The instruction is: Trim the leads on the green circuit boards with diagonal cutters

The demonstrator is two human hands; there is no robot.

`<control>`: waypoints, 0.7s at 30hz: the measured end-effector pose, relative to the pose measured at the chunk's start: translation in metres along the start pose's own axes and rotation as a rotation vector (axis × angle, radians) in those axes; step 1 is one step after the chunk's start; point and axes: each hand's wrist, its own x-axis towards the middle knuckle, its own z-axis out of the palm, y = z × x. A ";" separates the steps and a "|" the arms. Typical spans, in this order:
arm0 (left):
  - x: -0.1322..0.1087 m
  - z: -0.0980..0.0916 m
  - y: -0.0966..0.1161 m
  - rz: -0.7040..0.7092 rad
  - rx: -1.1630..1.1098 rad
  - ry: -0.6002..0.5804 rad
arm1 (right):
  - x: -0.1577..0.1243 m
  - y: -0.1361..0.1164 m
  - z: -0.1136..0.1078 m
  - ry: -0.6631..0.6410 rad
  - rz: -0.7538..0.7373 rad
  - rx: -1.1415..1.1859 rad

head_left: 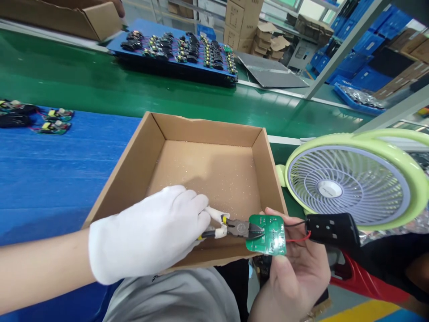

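Note:
My left hand [150, 230], in a white glove, is closed round the handles of a pair of diagonal cutters [238, 227]. The jaws lie against the soldered face of a green circuit board [272, 235]; whether they grip a lead there I cannot tell. Bare fingers of my right hand [298, 268] pinch that board by its edges. Red and black wires join it to a black plastic housing [333, 230], which hangs over the fingers at the right. Beneath the cutters stands an open cardboard box [204, 158] with tiny clippings scattered on its floor.
A light-green fan [348, 185] stands right of the box. Several wired boards [55, 120] lie on the blue mat [67, 179] at left. Across the green bench [83, 85], a blue tray [130, 58] carries rows of boards and housings. A red stool [365, 279] is at lower right.

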 end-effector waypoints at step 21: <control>0.000 0.008 -0.007 0.000 0.016 0.065 | 0.010 -0.008 0.004 -0.013 0.053 -0.008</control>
